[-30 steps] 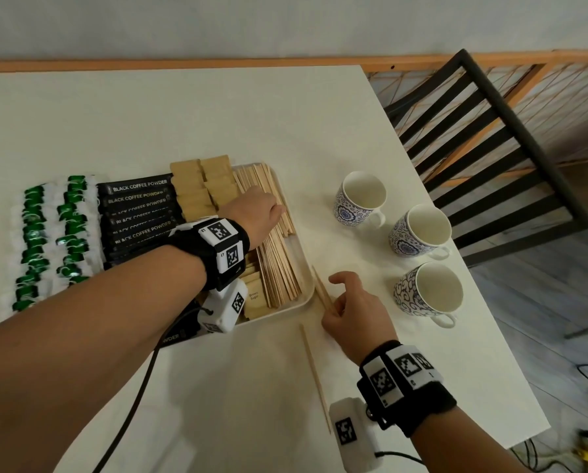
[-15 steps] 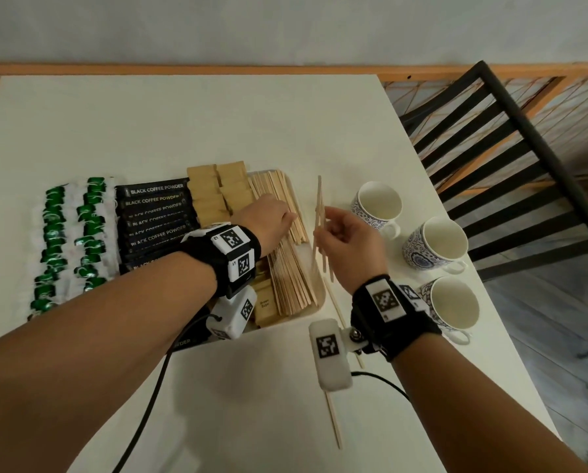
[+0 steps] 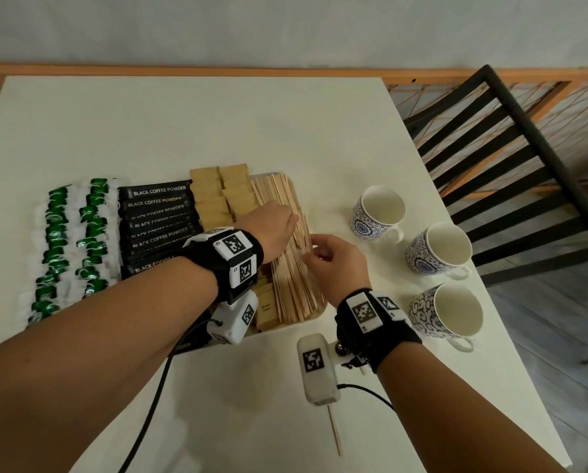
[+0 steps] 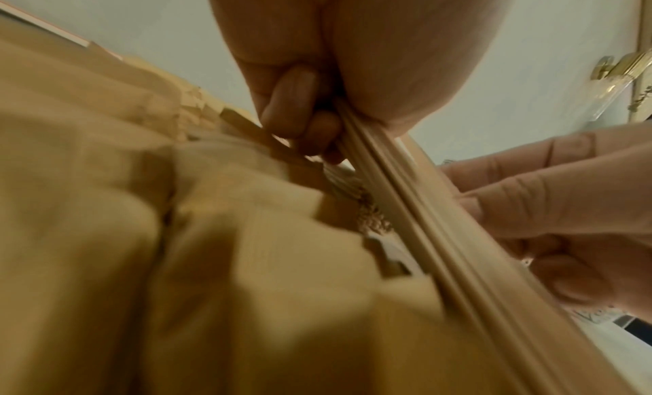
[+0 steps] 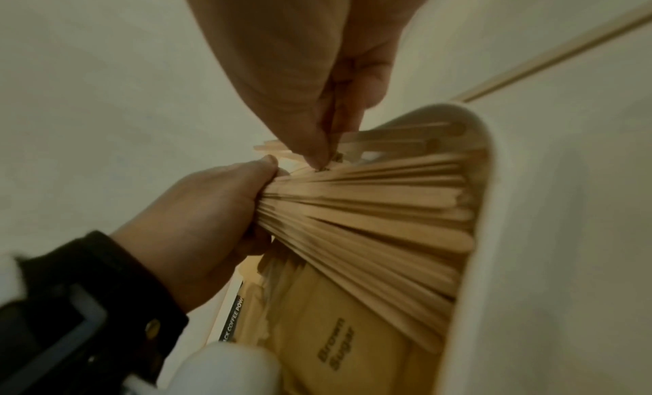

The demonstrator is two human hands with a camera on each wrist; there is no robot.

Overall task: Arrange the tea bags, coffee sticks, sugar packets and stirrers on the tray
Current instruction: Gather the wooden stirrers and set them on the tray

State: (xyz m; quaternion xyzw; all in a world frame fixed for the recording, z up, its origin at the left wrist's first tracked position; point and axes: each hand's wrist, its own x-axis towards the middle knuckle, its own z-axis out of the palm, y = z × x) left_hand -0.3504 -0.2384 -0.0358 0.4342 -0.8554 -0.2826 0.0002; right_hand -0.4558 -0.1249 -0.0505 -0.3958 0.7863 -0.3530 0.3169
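The white tray (image 3: 314, 314) holds green tea bags (image 3: 74, 240), black coffee sticks (image 3: 159, 213), brown sugar packets (image 3: 217, 196) and a stack of wooden stirrers (image 3: 292, 285) along its right side. My left hand (image 3: 278, 227) lies on the stirrers near their middle, its fingers curled round the bunch (image 5: 370, 206). My right hand (image 3: 314, 254) pinches a stirrer between thumb and finger and holds it against the right edge of the stack, close to the left hand. In the left wrist view that stirrer (image 4: 405, 220) runs under the left thumb. One loose stirrer (image 3: 335, 433) lies on the table in front of the tray.
Three patterned cups (image 3: 381, 209) (image 3: 439, 247) (image 3: 452, 312) stand in a row right of the tray, close to my right wrist. A black chair (image 3: 507, 158) stands past the table's right edge. Cables hang from both wrist cameras.
My right hand picked a stirrer up from the table beside the tray, raised it, then brought it down onto the stack next to my left hand. The left hand stayed on the stirrers.
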